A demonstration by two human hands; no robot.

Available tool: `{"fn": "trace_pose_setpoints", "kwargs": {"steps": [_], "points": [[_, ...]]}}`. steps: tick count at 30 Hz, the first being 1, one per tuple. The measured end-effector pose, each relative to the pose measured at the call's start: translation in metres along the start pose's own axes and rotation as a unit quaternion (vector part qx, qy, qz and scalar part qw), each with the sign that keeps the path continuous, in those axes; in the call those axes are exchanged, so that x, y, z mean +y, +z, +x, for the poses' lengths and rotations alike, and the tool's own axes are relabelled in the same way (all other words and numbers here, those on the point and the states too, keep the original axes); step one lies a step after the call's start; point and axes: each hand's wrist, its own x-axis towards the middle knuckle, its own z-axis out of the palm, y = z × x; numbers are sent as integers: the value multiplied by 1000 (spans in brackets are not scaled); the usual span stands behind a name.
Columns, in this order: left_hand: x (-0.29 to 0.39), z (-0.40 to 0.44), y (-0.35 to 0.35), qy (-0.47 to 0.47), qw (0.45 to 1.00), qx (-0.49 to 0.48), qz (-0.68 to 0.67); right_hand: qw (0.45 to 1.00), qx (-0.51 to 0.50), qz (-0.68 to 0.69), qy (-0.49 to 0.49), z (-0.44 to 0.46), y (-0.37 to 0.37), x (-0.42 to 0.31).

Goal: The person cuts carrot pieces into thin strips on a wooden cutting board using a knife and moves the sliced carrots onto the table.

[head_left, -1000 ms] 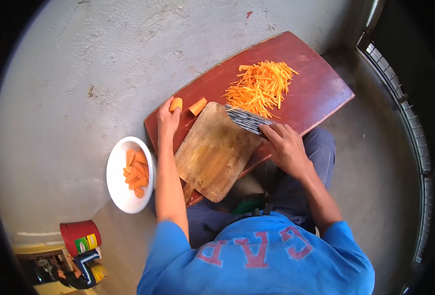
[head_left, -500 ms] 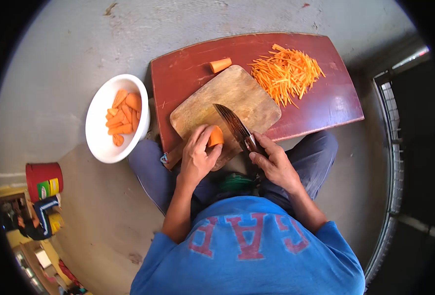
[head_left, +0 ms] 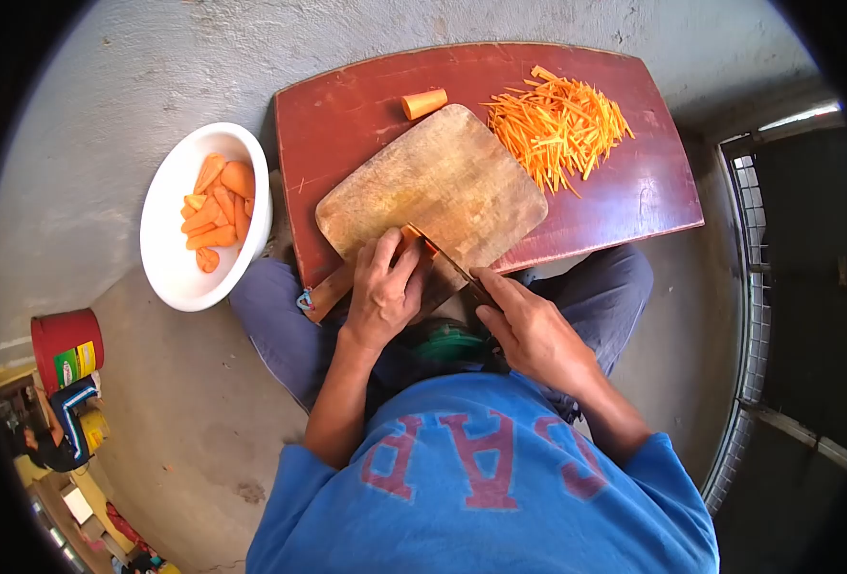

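Note:
My left hand (head_left: 383,295) is closed over a carrot piece (head_left: 410,235) at the near edge of the wooden cutting board (head_left: 443,172); the fingers cover most of it. In my right hand (head_left: 531,327) is the handle of a knife (head_left: 450,260), its blade set against the carrot beside my left fingertips. A heap of carrot strips (head_left: 557,129) lies on the red table (head_left: 615,215) beyond the board's right side. Another carrot chunk (head_left: 424,103) rests on the table by the board's far edge.
A white basin (head_left: 156,215) with several peeled carrot pieces (head_left: 215,232) stands left of the table. Further left are a red bucket (head_left: 48,344) and another person (head_left: 67,430). A metal mesh frame (head_left: 753,249) runs along the right.
The knife has come down and left from above the board onto the carrot. My right hand moved with it, and the left fingers now cover more of the piece.

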Motion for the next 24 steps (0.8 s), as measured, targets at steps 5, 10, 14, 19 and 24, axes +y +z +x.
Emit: {"fn": "trace_pose_setpoints", "kwargs": {"steps": [5,10,14,19,24], "points": [[-1,-3,6,0,1000,20,-6,1000,-12,3,15,8,-2,-2],[0,2,6,11,1000,26,-9,999,-37,-12,-11,54,23,13],[-2,-2,8,-9,999,33,-23,999,0,4,-48,58,18,15],[-1,-3,5,-26,999,19,-31,1000,2,18,-16,29,-2,-11],[-2,0,5,-13,999,22,-32,1000,-17,-11,-9,36,5,-9]]}}
